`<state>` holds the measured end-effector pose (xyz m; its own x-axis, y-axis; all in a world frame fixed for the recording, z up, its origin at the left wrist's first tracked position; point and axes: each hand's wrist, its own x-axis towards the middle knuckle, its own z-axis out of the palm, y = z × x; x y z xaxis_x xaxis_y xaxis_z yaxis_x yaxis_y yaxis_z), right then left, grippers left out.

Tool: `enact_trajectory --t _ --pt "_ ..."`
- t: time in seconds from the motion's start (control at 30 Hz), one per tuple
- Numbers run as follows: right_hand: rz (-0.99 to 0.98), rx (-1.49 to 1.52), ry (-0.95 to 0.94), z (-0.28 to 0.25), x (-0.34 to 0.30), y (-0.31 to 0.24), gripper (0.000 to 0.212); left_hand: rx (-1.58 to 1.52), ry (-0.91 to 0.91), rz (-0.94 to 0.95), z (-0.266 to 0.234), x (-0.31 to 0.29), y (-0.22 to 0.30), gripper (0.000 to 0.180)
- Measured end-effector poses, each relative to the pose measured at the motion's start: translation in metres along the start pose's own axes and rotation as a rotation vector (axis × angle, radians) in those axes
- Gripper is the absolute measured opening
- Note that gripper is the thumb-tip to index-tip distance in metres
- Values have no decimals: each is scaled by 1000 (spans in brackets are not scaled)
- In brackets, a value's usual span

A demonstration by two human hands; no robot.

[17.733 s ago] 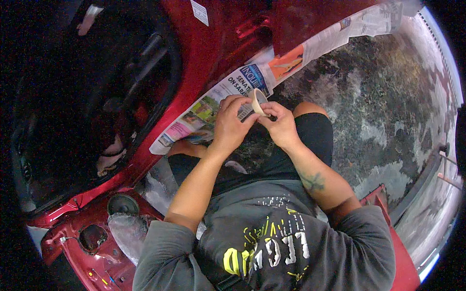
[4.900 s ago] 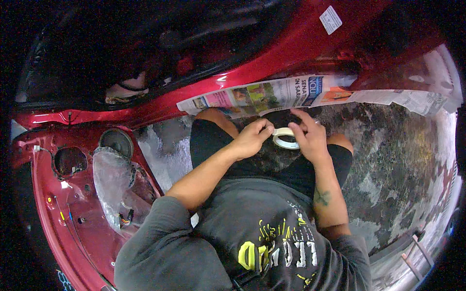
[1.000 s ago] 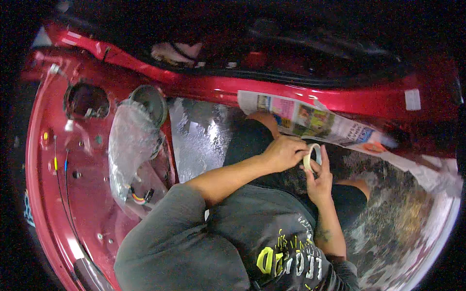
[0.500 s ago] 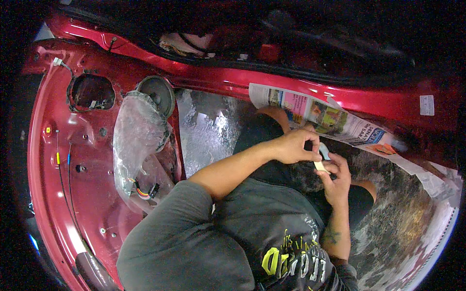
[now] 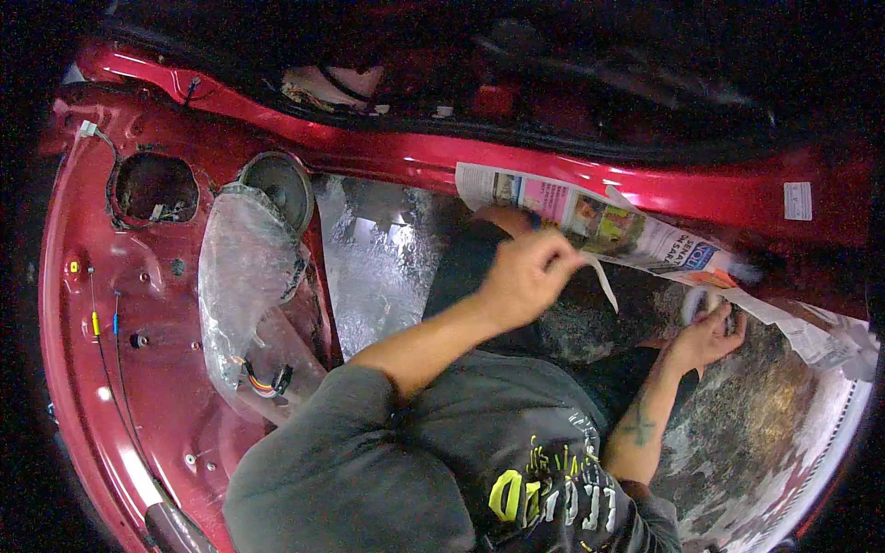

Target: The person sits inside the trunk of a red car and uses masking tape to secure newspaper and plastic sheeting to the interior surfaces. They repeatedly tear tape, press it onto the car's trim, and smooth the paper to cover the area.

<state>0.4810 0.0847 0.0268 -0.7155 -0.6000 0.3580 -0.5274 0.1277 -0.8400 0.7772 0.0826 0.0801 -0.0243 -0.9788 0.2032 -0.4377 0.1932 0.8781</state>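
Black headline letters (image 5: pixel 683 249) stand on the long white newspaper strip (image 5: pixel 636 237), yellow-and-white lettering (image 5: pixel 504 496) on the dark grey T-shirt (image 5: pixel 433 452). A white rectangular label (image 5: pixel 797 201) on glossy red car bodywork (image 5: pixel 737 189) — illegible.

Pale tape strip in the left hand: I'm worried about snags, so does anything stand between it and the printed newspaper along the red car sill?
Nothing visible: only a gap shows between the pale tape strip and the printed newspaper.

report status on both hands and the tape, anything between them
Left hand pinching loose tape strip; right hand gripping tape roll. Strip hanging apart from roll. No obstruction seen between hands.
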Motion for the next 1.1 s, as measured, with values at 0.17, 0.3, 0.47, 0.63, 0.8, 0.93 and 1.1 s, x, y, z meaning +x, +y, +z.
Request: enact_trajectory --t 0.17,0.3,0.47,0.63,0.8,0.93,1.1 --pt "-508 -59 -381 42 -40 -16 31 22 34 -255 -76 61 -98 20" --pt "-797 -176 -1004 131 -81 -47 40 22 35 -232 -80 76 -155 20" --pt "-1017 -250 -945 189 -98 -75 58 -4 193 -280 -69 76 -164 24" --pt "-910 -519 -1004 196 -113 -90 67 117 251 -240 -69 85 -160 27" --pt "-934 -511 -950 198 -117 -94 68 -102 235 -311 -72 92 -160 30" --pt "-938 -577 -988 199 -115 -98 69 -545 214 -451 -82 96 -157 30" --pt "-931 -546 -1038 197 -110 -105 68 -97 -52 -424 -87 111 -154 33"
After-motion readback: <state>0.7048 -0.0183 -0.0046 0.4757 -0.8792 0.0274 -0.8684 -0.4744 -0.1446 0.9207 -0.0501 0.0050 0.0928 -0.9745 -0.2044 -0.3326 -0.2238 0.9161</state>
